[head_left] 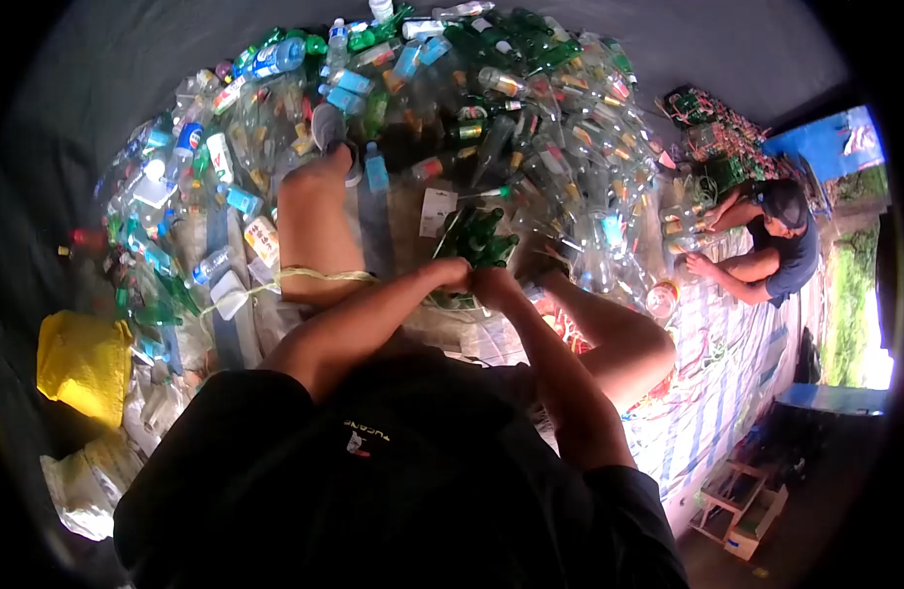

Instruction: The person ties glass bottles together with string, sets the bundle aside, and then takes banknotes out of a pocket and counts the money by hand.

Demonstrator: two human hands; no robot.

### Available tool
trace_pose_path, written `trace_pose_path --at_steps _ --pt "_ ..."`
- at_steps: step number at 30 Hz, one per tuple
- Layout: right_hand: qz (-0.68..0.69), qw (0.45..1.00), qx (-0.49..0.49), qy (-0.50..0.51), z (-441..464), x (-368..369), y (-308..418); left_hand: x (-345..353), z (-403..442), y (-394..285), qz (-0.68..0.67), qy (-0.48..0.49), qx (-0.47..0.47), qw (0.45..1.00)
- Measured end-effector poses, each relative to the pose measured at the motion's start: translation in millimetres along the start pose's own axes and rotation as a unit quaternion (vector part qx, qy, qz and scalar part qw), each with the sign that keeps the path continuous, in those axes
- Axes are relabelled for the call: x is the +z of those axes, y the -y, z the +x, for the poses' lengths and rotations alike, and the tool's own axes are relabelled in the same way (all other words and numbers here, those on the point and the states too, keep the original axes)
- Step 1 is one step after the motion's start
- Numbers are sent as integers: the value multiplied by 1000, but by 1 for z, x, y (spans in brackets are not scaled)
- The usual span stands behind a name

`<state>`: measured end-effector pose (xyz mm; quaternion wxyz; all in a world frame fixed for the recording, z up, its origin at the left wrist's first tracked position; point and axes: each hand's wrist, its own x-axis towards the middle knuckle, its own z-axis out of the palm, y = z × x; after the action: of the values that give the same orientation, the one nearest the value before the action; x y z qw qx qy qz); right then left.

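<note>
Between my legs stands a tight cluster of green glass bottles (483, 234), their necks pointing up and away from me. At its near side my left hand (456, 275) is closed, touching or almost touching the bottles. Right beside it my right hand (495, 288) is closed too, knuckles toward me. What lies inside the fingers is hidden. A white printed card or label (438, 212) lies just left of the cluster. Pale yellow string (319, 276) runs across my left leg.
A large heap of plastic and glass bottles (560, 147) curves around the front and left. A yellow bag (84, 365) lies at left. At right another person (788, 240) sits handling bottles, near stacked bottle bundles (712, 137). A wooden frame (732, 501) stands at lower right.
</note>
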<state>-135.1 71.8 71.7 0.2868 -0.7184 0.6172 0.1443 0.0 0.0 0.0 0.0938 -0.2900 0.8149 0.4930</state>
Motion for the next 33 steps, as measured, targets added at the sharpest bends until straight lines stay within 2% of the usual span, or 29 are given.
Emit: trace_pose_path --at_steps 2,3,5,6,7,8,9,11,12,13,14,15,17,18,20,21,22,23,24,26,28,29,31,33 --pt "-27 998 -51 -30 -28 2 -13 30 16 -10 -12 53 -49 997" --pt "-6 994 -78 -71 43 -3 20 -27 4 51 31 42 -80 995" --pt "-13 994 -85 -70 32 14 -3 -5 18 40 145 64 -12 987" --pt "-18 995 -81 -63 22 11 -14 -7 15 20 138 64 -7 988" --pt "147 987 -45 -43 16 3 -17 -22 -3 -4 103 105 -47 988" --pt "227 973 -29 -30 19 3 -23 -31 -14 -17 69 146 -88 983" --pt "306 952 -12 -20 22 3 -29 -28 -14 -11 67 144 -90 983" --pt "215 975 -61 -6 45 16 -44 -15 -8 9 -81 136 -96 983" --pt "184 980 -78 -1 48 12 -42 -14 -4 11 -82 134 -97 983" --pt "23 995 -99 -22 49 9 -39 -13 -1 12 -125 157 -155 967" --pt "-139 982 -117 -42 50 6 -36 -12 3 14 -167 180 -211 946" --pt "-139 982 -118 -42 40 0 -26 -8 3 18 -167 179 -213 946" --pt "32 982 88 -166 8 -12 -4 1 4 29 -137 93 -87 982" --pt "32 982 88 -166 -2 -15 -1 5 10 34 -136 93 -87 982" --pt "110 962 141 -207 -19 -11 -1 14 20 46 11 62 -74 995" --pt "113 961 144 -207 -22 1 -11 11 16 38 13 66 -74 995" --pt "275 927 187 -175 -20 24 -28 1 5 20 71 59 -47 995" --pt "427 865 223 -140 -13 46 -46 -10 -6 1 130 51 -18 990" --pt "371 889 223 -147 -2 66 -65 -19 -17 -18 137 55 -16 989" --pt "391 881 216 -155 1 77 -76 -22 -39 -50 148 -85 -102 980" --pt "409 875 204 -162 5 82 -81 -21 -43 -68 185 -115 -68 974" --pt "364 895 204 -157 6 85 -84 -22 -42 -77 214 -145 -35 965" --pt "323 910 207 -159 16 99 -94 -33 -40 -93 266 -116 -32 957" --pt "196 948 6 -251 32 120 -109 -32 -29 -92 364 -182 118 906"
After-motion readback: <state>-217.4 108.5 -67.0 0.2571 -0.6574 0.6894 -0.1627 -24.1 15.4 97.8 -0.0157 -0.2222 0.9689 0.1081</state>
